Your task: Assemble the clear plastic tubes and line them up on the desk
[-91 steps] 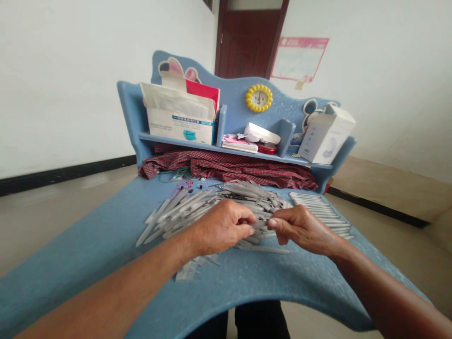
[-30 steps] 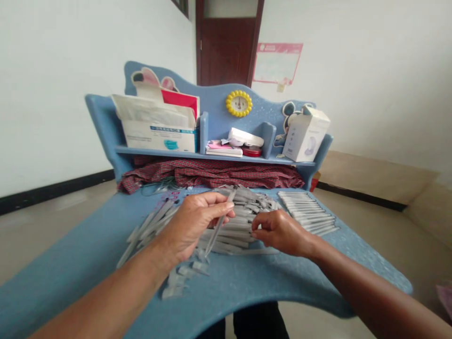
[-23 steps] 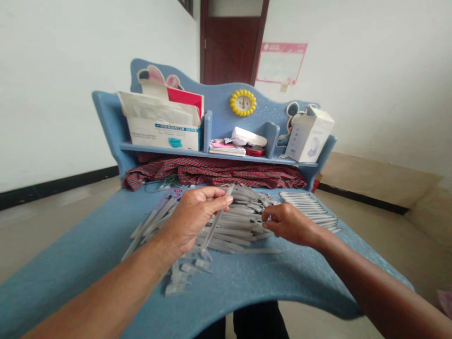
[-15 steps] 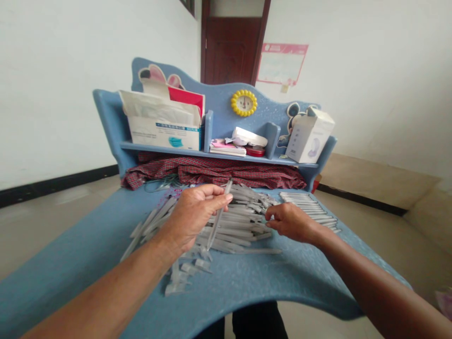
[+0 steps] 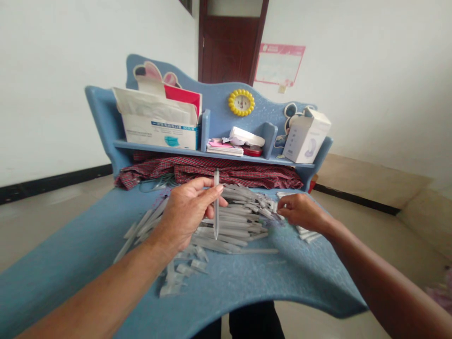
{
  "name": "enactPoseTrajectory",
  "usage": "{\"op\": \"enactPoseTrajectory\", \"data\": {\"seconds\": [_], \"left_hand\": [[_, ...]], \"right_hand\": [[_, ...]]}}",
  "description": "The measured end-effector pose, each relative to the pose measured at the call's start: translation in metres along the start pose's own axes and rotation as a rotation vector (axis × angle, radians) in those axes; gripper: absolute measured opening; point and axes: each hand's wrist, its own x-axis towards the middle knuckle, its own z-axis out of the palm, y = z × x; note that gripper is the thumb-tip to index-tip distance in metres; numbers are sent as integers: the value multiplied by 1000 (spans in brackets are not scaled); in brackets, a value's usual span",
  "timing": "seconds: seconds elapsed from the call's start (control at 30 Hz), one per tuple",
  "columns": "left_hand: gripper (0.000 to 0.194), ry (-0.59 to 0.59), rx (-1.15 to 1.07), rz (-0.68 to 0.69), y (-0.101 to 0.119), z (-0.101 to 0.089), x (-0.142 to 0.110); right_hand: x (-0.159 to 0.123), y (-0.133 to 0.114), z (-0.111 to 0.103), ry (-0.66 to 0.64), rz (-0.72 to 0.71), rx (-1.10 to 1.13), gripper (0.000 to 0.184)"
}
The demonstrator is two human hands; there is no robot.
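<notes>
My left hand (image 5: 190,205) pinches a clear pen barrel (image 5: 216,223) between thumb and fingers, holding it nearly upright above the desk. Below it lies a pile of translucent pen barrels (image 5: 226,231), with smaller grey-white pieces (image 5: 259,207) at its right end. My right hand (image 5: 300,210) hovers at that end, fingers curled together; whatever they may hold is hidden. Under and behind this hand a row of slim white pens or tubes (image 5: 306,234) is partly covered. Small clear pen caps (image 5: 173,280) lie loose near the desk's front, and more long barrels (image 5: 139,228) are beside my left forearm.
The blue desk (image 5: 282,282) has a curved front edge. At its back runs a shelf (image 5: 158,147) bearing a mask box (image 5: 158,132), papers (image 5: 225,149), a red tin (image 5: 252,151) and a white box (image 5: 307,136). Checked cloth (image 5: 212,170) is bunched beneath.
The pen barrel in my left hand has turned from slanted to nearly upright and shifted slightly left. My right hand has moved right and a little up, now covering part of the row.
</notes>
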Motion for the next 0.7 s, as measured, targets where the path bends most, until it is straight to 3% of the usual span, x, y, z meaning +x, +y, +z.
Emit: {"op": "enactPoseTrajectory", "data": {"seconds": [0.4, 0.7], "left_hand": [[20, -28, -24, -31, -4, -1, 1], [16, -73, 14, -55, 7, 0, -5]], "right_hand": [[26, -14, 34, -106, 136, -205, 23], [32, -9, 40, -78, 131, -189, 18]]}}
